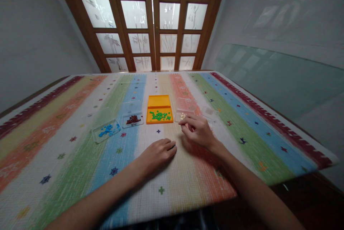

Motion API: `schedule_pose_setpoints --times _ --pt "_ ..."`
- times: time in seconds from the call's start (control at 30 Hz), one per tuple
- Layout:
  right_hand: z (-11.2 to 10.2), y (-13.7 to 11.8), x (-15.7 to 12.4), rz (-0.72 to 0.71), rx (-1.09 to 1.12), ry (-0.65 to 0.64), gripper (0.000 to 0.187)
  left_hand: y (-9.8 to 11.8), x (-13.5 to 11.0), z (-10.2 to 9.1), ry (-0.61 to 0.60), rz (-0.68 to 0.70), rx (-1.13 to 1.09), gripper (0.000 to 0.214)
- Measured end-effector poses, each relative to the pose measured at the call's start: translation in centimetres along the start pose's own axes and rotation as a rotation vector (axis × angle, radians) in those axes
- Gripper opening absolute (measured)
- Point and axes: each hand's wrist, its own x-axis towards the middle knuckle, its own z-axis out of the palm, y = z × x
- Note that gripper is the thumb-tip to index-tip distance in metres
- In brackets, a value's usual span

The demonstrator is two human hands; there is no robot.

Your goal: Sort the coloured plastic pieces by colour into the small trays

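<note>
My left hand (161,150) rests palm down on the striped cloth with its fingers curled in; whatever may be under them is hidden. Just in front is an open orange case (159,101) with small green pieces (160,115) in its lower half. Thumb and forefinger of my right hand (197,130) are pinched together at the near side of a clear box (177,114). That box holds pale pieces (183,115), and the hand partly covers it. Anything in the pinch is too small to make out.
Left of the orange case stand a clear box of dark red-brown pieces (133,119) and a tilted clear box of blue pieces (109,129). Another clear container (211,112) lies beyond my right hand. The tablecloth (118,165) reaches the near table edge.
</note>
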Motion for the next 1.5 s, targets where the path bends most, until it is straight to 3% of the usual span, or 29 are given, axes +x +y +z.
schedule_pose_setpoints --times 0.27,0.43,0.73,1.2,1.5 --pt "0.1 0.0 0.0 -0.011 0.002 -0.001 0.017 1.0 0.7 0.1 -0.026 -0.081 0.068 0.025" --pt "0.1 -0.2 0.0 0.004 0.01 -0.029 0.018 1.0 1.1 0.8 0.034 -0.001 0.071 0.037" --pt "0.1 -0.2 0.0 -0.02 0.018 -0.029 0.018 0.4 0.6 1.8 -0.01 0.053 0.228 0.026" --pt "0.3 -0.2 -0.1 -0.041 0.022 -0.053 0.019 -0.3 0.1 -0.1 -0.031 -0.162 -0.131 0.031" --pt "0.3 0.0 -0.2 -0.043 0.035 -0.064 0.019 -0.6 0.2 0.6 0.022 -0.162 -0.065 0.021"
